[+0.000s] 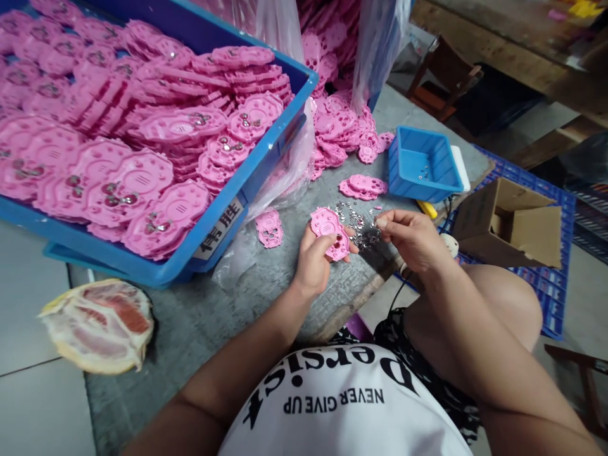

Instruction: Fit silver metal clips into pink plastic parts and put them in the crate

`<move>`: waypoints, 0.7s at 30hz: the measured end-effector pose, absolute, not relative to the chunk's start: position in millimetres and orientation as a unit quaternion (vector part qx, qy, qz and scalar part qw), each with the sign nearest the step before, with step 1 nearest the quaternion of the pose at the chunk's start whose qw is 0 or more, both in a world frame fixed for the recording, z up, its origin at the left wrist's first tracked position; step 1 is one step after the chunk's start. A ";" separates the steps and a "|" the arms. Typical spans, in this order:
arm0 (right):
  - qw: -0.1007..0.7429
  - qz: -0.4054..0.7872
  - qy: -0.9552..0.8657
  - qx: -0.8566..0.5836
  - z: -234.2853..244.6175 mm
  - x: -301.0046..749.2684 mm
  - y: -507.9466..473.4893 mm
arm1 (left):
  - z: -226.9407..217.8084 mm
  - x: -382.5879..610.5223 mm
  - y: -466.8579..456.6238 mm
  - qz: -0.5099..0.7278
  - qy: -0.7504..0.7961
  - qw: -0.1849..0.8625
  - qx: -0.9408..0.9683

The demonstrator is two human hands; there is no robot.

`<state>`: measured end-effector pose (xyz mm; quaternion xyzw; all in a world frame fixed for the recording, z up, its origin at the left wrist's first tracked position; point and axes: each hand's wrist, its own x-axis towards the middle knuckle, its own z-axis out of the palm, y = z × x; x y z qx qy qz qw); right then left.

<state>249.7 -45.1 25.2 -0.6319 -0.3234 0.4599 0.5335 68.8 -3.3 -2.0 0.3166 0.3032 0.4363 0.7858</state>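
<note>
A pink plastic plate with scalloped edges and round holes [327, 223] lies across the fingers of my left hand [313, 259], its thumb pressed on top. Just to the right, my right hand [412, 234] is closed in a pinch above a scatter of small shiny metal pieces [363, 229]. Whatever sits between its thumb and fingertip is too small to make out. Another pink plate [269, 228] rests on the grey table [266, 297] left of my left hand. Beyond the metal pieces lie a few more pink plates [363, 187].
A large blue crate [190, 269] of stacked pink plates, some with metal pieces, fills the left. Behind stands a plastic-lined container [332, 38] spilling more plates. A small blue bin [422, 161], an open cardboard box [503, 221] and a cut pomelo [99, 326] surround the work area.
</note>
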 end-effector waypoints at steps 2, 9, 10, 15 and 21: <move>0.536 0.468 -0.319 -0.626 24.8 246.8 -44.7 | -1.9 68.6 -4.2 0.433 0.295 0.790 0.318; 0.546 0.468 -0.311 -0.621 23.7 241.3 -42.3 | -3.8 68.8 -3.9 0.418 0.272 0.802 0.329; 0.548 0.467 -0.312 -0.619 22.9 240.6 -42.0 | -4.3 68.9 -3.8 0.416 0.270 0.804 0.329; 0.558 0.446 -0.338 -0.613 19.7 232.5 -44.2 | -7.0 70.0 -3.8 0.400 0.258 0.815 0.331; 0.451 0.390 -0.498 -0.630 27.7 219.3 -51.5 | -10.3 74.6 -4.4 0.411 0.270 0.815 0.307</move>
